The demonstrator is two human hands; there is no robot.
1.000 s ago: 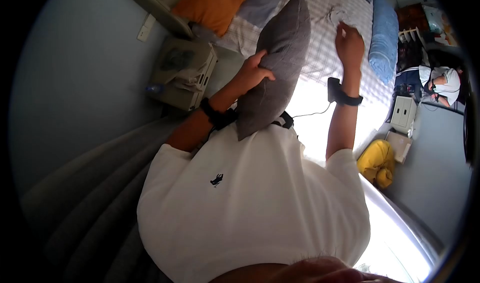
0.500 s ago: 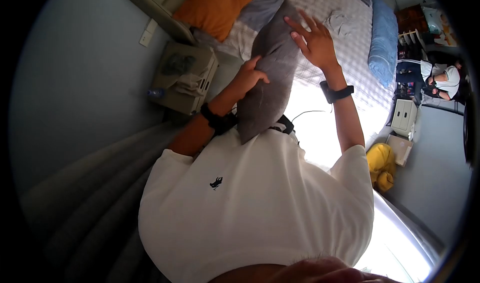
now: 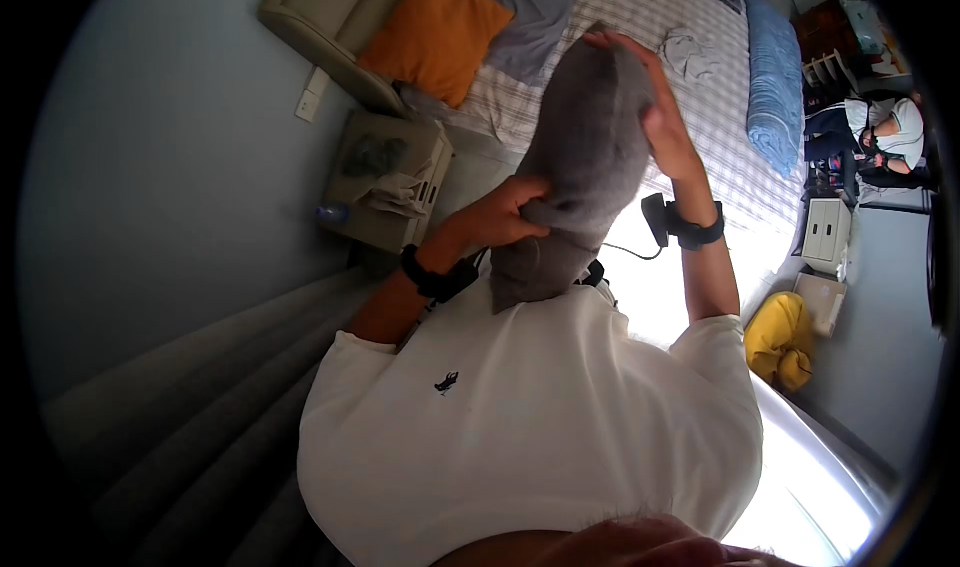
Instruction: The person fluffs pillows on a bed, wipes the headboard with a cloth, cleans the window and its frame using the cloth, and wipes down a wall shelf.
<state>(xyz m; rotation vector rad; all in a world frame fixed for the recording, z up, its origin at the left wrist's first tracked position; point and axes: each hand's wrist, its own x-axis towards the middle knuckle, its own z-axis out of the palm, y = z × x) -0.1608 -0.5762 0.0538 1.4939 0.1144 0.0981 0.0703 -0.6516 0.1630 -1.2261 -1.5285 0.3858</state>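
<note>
A grey cushion (image 3: pixel 590 137) is held up in front of my chest, its lower end against my white shirt. My left hand (image 3: pixel 505 212) grips its left side near the bottom, thumb pressing a fold into the fabric. My right hand (image 3: pixel 668 132) lies along the upper right side, with its fingers curled over the far end of the cushion; part of that hand is hidden behind it. Both wrists carry black bands with small devices.
Beyond the cushion is a bed (image 3: pixel 725 117) with a checked sheet, an orange cushion (image 3: pixel 440 32), a grey pillow (image 3: pixel 530 12) and a blue roll (image 3: pixel 775 82). A nightstand (image 3: pixel 350 207) stands left. Another person (image 3: pixel 880 137) is at far right, a yellow bag-like item (image 3: pixel 780 337) nearer.
The cushion has turned, showing a broader face. My right hand has gone from spread fingers beside the far end to wrapping round it. My left hand keeps its grip, slightly lower.
</note>
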